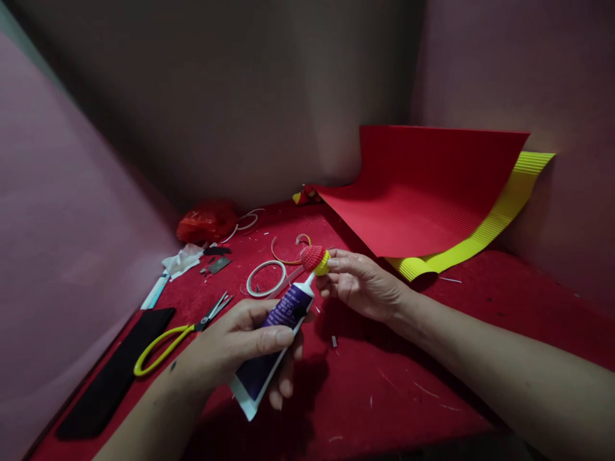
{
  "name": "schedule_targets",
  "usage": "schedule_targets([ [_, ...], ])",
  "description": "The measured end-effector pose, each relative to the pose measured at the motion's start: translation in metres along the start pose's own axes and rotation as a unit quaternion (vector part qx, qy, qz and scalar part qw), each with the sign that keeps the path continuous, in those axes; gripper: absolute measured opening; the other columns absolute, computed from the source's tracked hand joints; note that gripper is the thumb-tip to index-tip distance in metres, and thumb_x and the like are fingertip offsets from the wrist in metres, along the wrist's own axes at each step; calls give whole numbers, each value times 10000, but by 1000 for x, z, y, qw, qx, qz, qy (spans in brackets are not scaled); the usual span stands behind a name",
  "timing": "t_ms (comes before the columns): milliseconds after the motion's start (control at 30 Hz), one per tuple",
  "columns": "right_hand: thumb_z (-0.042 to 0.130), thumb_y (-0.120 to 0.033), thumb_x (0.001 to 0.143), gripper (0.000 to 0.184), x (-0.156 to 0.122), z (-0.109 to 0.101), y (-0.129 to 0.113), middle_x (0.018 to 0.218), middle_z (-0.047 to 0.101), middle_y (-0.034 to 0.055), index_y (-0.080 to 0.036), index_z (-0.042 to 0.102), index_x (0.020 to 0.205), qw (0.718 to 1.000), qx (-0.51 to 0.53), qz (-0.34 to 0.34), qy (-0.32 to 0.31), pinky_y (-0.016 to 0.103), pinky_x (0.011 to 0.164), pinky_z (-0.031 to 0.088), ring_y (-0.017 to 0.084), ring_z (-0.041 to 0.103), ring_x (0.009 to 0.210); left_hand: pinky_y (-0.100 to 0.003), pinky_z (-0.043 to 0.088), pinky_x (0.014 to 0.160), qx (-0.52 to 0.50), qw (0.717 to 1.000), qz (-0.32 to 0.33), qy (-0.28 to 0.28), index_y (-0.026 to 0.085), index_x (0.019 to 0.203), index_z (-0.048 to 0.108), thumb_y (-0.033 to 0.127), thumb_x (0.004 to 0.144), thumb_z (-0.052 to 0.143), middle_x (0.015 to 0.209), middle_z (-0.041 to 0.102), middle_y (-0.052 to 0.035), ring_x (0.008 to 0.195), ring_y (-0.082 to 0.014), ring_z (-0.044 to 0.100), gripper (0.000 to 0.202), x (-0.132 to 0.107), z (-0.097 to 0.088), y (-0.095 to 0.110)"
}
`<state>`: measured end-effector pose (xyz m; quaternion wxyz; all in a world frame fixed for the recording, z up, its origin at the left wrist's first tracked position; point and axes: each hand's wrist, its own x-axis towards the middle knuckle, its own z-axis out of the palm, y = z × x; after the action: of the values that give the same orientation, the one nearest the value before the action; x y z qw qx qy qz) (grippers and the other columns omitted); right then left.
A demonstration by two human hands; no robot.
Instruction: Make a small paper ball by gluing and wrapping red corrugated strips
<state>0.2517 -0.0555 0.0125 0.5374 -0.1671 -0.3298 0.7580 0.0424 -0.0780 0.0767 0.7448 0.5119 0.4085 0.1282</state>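
Note:
My left hand [235, 349] is closed around a purple and white glue tube [276, 336], thumb pressing on top. The tube's white nozzle points up and right and touches a small rolled paper piece [314, 259], red with a yellow end. My right hand [360, 285] pinches that rolled piece between thumb and fingertips, just above the red cloth surface [432, 384].
Yellow-handled scissors [180, 333] lie left of my left hand, beside a black flat strip [115, 374]. A white paper ring [266, 278], curled strips, crumpled white paper [182, 260] and a red plastic bag [206, 222] lie behind. Red [423, 189] and yellow corrugated sheets [500, 221] lean at the back right.

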Motion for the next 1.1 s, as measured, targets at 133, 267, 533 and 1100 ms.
schedule_targets([
  [133,693,-198,715,116,0,0,2,772,634,28,-152,636,805,1000,2,6,-3,304,653,447,154,581,693,-253,533,446,6,1000,2,5,139,954,602,350,736,722,769,661,-41,563,-208,687,326,1,3,1],
  [267,694,-185,710,112,0,0,3,778,635,35,-132,656,801,1000,16,12,10,287,625,451,152,590,694,-246,536,458,14,1000,-2,-13,148,974,596,369,744,713,748,668,-41,571,-200,689,340,3,-2,-2],
  [533,717,-193,685,140,1,-3,2,787,638,36,-141,661,803,998,33,28,36,287,636,464,142,577,677,-236,536,467,72,997,-8,-22,150,860,579,387,775,679,680,680,-48,578,-196,692,271,0,-8,-3],
  [1100,734,-179,678,234,1,0,4,795,654,31,-166,604,873,998,-9,-31,44,325,680,449,150,592,668,-210,453,413,160,986,22,29,163,872,555,457,740,677,618,648,-26,457,-130,589,344,-6,-8,3],
])
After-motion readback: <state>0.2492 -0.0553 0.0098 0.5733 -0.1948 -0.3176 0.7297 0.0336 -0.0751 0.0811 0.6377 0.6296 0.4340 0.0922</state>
